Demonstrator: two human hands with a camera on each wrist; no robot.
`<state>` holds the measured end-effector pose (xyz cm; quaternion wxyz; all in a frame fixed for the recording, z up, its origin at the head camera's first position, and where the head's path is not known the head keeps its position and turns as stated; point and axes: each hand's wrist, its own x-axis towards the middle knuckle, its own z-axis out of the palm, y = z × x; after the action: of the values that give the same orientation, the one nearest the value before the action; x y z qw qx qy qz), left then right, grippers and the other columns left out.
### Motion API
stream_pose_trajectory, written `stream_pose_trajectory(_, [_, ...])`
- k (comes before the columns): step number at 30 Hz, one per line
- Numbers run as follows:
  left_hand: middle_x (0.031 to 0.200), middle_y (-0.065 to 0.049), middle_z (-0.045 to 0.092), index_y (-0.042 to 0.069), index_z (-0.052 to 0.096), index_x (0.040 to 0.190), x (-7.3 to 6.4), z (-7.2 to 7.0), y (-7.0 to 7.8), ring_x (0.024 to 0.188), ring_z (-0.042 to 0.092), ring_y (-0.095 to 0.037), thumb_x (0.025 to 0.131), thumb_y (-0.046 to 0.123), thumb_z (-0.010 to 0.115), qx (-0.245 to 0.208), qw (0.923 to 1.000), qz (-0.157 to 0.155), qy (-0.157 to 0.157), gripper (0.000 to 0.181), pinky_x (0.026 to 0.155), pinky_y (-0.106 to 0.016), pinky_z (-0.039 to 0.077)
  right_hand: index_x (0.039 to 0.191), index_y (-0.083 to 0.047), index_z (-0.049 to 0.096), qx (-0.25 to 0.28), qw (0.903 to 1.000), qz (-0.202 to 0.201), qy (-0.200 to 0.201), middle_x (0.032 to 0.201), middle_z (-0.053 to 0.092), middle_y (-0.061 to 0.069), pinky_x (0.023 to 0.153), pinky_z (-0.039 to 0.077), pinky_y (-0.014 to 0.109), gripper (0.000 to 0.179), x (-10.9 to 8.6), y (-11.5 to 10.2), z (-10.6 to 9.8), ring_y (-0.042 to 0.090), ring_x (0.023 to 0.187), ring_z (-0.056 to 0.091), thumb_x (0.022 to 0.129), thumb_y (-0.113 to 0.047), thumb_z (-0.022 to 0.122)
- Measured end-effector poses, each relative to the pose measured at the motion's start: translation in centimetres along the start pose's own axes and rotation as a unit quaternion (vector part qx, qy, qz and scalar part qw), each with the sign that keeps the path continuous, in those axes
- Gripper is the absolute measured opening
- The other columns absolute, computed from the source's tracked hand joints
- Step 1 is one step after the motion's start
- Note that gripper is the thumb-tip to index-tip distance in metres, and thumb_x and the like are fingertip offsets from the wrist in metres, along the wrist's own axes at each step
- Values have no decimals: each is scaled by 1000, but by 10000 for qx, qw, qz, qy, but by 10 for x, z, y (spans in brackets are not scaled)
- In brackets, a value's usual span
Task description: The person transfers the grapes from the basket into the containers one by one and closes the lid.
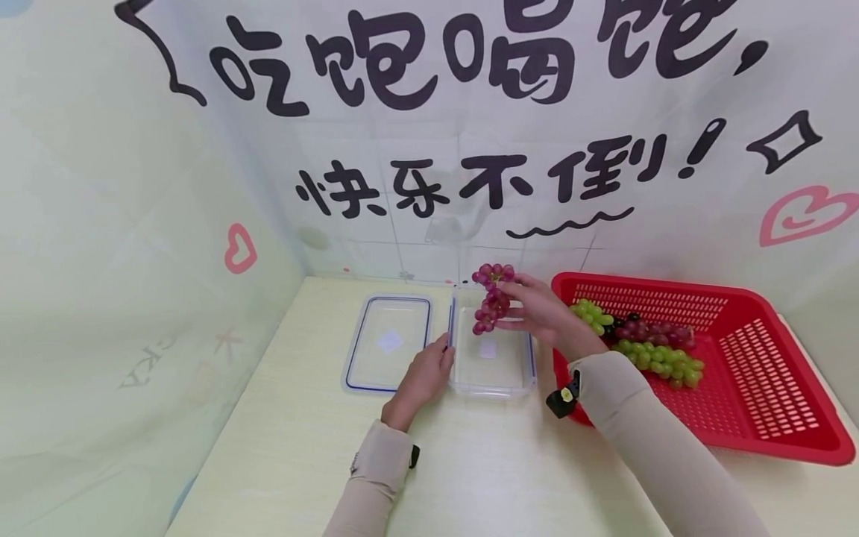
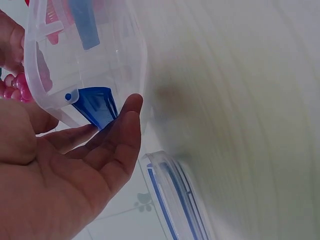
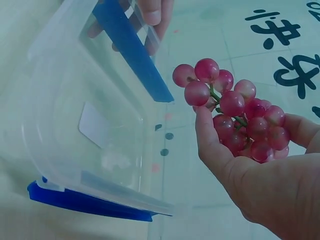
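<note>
A clear plastic food container (image 1: 493,373) with blue side latches stands lidless on the table. My left hand (image 1: 427,371) holds its left side. In the left wrist view, the fingers (image 2: 125,135) reach around a blue latch (image 2: 97,106). Above the container, my right hand (image 1: 540,313) holds a bunch of red grapes (image 1: 493,304). Stem and berries lie between thumb and fingers in the right wrist view, over the hand (image 3: 270,185). Left of the container lies its clear lid (image 1: 389,339) with a blue seal.
A red perforated basket (image 1: 798,373) stands on the right. Green grapes (image 1: 661,363), dark red grapes (image 1: 651,332) and more green grapes (image 1: 590,316) lie in it. Behind the pale table (image 1: 288,418) hangs a printed cloth (image 1: 262,164); another side closes the left.
</note>
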<state>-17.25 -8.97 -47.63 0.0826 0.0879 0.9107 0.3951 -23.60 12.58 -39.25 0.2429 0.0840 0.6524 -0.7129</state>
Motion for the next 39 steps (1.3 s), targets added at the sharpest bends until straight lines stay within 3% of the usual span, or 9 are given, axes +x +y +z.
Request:
stream_pose_trajectory(10, [142, -25, 52, -4, 36, 150, 1, 0, 0, 135, 46, -39, 108, 20, 38, -27, 10000, -91, -28, 49, 111, -51, 41, 156, -18, 27, 26, 9998, 202, -20, 150, 38, 14, 105, 48, 50, 58, 9, 9, 11, 37, 131, 47, 104, -30, 51])
stream_pose_trajectory(17, [140, -26, 54, -4, 37, 150, 0, 1, -2, 133, 49, -39, 108, 19, 38, -62, 10000, 34, -4, 48, 109, -51, 43, 155, -18, 28, -78, 9992, 387, 96, 151, 39, 14, 104, 49, 48, 57, 14, 18, 17, 36, 131, 48, 104, -30, 50])
stream_pose_trajectory(29, [144, -26, 50, -5, 36, 150, -2, 0, 1, 136, 46, -39, 108, 21, 38, -63, 10000, 53, 4, 49, 112, -51, 41, 156, -12, 28, -54, 9989, 409, 213, 148, 39, 16, 105, 48, 50, 59, 26, 29, 23, 36, 126, 49, 104, -28, 51])
stream_pose_trajectory(39, [144, -26, 50, -5, 37, 149, -2, -1, -1, 135, 46, -40, 108, 19, 37, 19, 9999, 122, 57, 48, 111, -51, 41, 155, -12, 29, -357, 9978, 547, 148, 149, 40, 17, 107, 46, 50, 55, 29, 31, 27, 38, 127, 49, 105, -25, 47])
